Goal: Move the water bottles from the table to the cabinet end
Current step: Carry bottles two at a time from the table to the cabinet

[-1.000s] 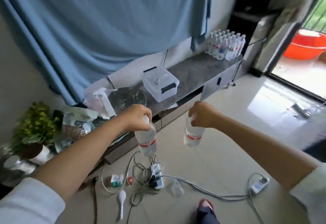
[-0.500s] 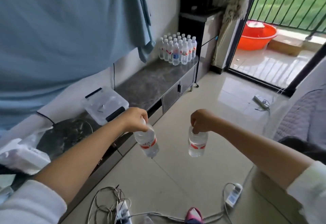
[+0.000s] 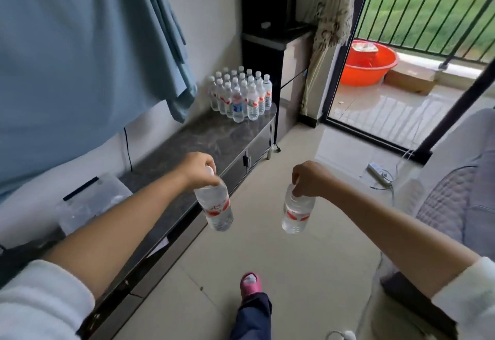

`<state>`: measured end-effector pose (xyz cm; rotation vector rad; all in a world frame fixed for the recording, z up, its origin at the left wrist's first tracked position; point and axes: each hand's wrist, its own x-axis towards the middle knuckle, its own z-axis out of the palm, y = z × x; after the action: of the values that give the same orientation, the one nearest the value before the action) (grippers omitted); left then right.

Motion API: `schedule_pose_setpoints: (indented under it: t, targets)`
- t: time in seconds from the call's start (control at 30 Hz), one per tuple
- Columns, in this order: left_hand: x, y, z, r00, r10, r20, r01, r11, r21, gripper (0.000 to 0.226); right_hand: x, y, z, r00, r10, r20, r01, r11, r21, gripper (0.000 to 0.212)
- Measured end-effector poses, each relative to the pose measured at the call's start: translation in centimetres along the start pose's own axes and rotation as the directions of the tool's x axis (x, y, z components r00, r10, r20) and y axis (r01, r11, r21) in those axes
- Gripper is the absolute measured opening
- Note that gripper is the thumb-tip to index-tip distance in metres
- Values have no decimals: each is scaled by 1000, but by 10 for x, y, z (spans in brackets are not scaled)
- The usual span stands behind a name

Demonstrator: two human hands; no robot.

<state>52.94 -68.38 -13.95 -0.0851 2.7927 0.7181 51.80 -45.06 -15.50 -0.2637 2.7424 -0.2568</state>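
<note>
My left hand (image 3: 197, 169) grips the neck of a clear water bottle (image 3: 216, 207) with a red label, which hangs tilted over the cabinet's front edge. My right hand (image 3: 308, 178) holds a second red-labelled bottle (image 3: 296, 212) by its top, hanging upright over the floor. Both bottles are in the air. A long low cabinet (image 3: 192, 141) with a dark marble top runs along the left wall. At its far end stands a cluster of several water bottles (image 3: 241, 96), one with a blue label.
A clear plastic box (image 3: 88, 200) sits on the cabinet's near part. A blue curtain (image 3: 80, 45) hangs above. A black stand (image 3: 267, 53) is beyond the cabinet end. A quilted seat (image 3: 460, 187) is at right, a power strip (image 3: 379, 173) on the tiled floor, my slippered foot (image 3: 250, 283) below.
The view has swung right and forward along the cabinet; the bottle cluster at its end looks nearer. Both hands still carry their bottles, held lower in the frame.
</note>
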Motion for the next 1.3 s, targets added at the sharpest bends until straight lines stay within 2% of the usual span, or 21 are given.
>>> schedule_pose_setpoints:
  t: [0.3,0.43,0.53,0.73,0.97,1.23,1.3]
  targets:
    - [155,22,-35,995,81,57,-83,996,28,10,123,24,-59,997,59,42,-58,998,-15,31]
    - [215,28,-41,996,74,45,-74,997,-6,18,170,37,-74,998,51,24,-52,998,18,32]
    - [262,32,-43,998,62,19,-62,998,-15,18,218,49,-85,997,72,-4,-72,995,75,31]
    - [360,36,-44,999,41,8,-41,999,-26,11,323,69,-105,999,40,30,-43,992,117,30]
    - [462,42,-34,993,-102,57,98,993,60,14,437,99,-116,994,-58,90,49,994,99,27]
    - [571,34,-19,972,-221,84,215,974,68,12,549,111,-126,981,-134,141,121,988,100,31]
    - [597,29,-13,967,-235,98,229,971,73,21,574,112,-125,980,-133,148,117,987,112,30]
